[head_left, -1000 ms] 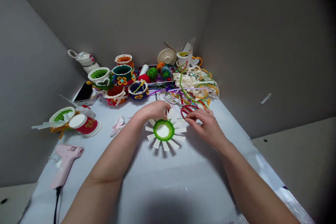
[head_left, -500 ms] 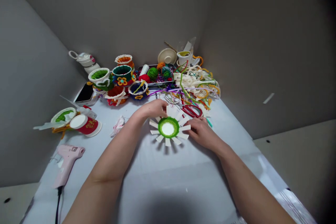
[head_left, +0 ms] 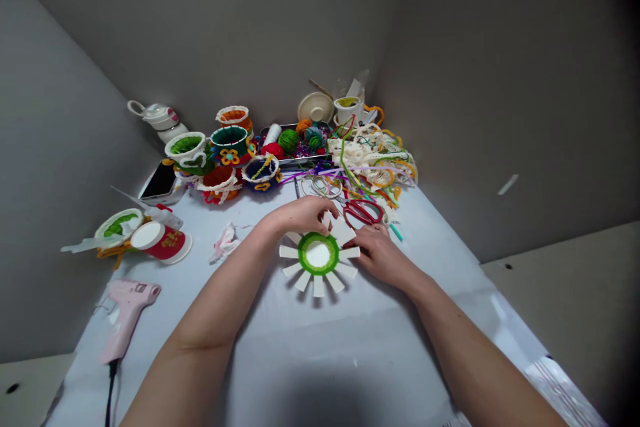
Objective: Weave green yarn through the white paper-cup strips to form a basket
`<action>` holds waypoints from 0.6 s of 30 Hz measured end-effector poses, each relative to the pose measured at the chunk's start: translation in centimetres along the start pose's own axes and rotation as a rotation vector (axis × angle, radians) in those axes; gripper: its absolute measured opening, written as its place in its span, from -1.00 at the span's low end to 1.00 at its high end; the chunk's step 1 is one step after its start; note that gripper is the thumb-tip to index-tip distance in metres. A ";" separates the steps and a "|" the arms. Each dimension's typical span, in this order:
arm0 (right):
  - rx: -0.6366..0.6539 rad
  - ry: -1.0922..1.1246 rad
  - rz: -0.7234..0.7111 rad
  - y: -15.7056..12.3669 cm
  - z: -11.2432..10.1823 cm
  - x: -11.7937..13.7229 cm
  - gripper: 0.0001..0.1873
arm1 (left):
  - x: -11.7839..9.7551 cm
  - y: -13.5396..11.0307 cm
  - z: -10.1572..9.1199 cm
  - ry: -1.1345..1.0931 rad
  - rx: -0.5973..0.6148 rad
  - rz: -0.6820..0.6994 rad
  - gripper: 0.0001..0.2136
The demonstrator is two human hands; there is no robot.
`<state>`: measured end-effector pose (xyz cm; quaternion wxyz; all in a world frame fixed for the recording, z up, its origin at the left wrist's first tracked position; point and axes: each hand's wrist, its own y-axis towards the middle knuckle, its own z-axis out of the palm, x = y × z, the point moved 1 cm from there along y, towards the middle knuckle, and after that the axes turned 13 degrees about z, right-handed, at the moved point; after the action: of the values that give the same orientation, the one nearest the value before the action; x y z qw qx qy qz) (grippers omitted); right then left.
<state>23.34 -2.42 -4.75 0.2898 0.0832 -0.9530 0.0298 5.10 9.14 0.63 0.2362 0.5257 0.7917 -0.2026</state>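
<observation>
A paper cup cut into splayed white strips [head_left: 319, 255] is between my hands, with green yarn wound in a ring around its round white base. My left hand [head_left: 306, 215] reaches over its far side, the fingers closed on the strips there. At the cup's right edge, my right hand [head_left: 379, 252] has curled fingers against the strips; the fingertips are partly hidden, and I cannot make out whether yarn is in them. Red-handled scissors [head_left: 364, 212] lie just beyond my right hand.
Several yarn-covered cups [head_left: 230, 141] stand at the back left, beside a tray of yarn balls [head_left: 288, 141]. Lace and loose yarn [head_left: 375, 153] are heaped at the back right. On the left are a red paper cup [head_left: 167, 243] and a pink glue gun [head_left: 127, 313].
The strip cup has tilted and shifted slightly toward me, its near strips now reaching lower. My left hand has moved a little right and down over the far strips; my right hand stays beside it.
</observation>
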 end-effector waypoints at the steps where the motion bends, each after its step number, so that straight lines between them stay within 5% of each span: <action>1: 0.000 -0.001 0.005 0.0 -0.1 0.0 -0.75 | 0.0 0.0 0.1 0.012 0.013 -0.011 -0.62; 7: -0.041 0.002 0.010 -0.1 -0.3 -0.5 -0.78 | 0.0 -0.1 0.1 -0.014 0.064 -0.012 -0.65; 12: -0.174 -0.064 -0.007 0.8 -1.5 -0.5 -0.88 | 0.0 -2.0 -0.5 -0.210 -0.016 0.005 -0.65; 18: -0.462 -0.026 -0.039 7.7 -6.2 1.5 -0.79 | -1.0 -7.7 0.0 -0.550 -0.233 -0.081 -0.76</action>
<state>24.14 5.60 1.13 0.2895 0.0335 -0.9363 -0.1959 -1.76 5.60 1.76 0.4920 0.3885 0.7364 -0.2545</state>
